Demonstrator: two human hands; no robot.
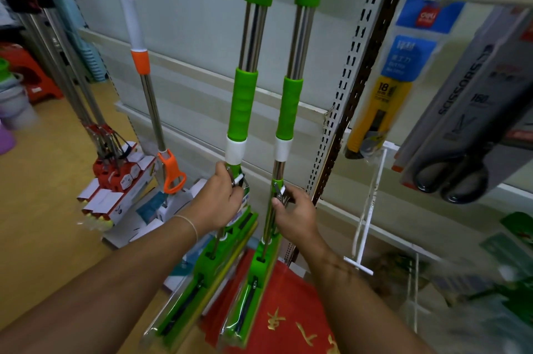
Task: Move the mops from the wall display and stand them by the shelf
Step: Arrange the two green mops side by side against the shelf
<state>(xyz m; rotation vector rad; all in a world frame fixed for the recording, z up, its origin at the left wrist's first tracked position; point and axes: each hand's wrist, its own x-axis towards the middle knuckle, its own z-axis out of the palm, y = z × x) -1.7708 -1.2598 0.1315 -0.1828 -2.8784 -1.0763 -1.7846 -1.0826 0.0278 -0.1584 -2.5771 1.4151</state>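
- Against the pale wall panel, an orange-collared mop is standing apart at the left.
- The left hand is gripping the left green mop low on its upright pole, fingers curled around it.
- The right hand is pinching the right green mop, also upright, heads pointing floorward.
- Rightmost, a pack reading "SCISSORS" is hanging.
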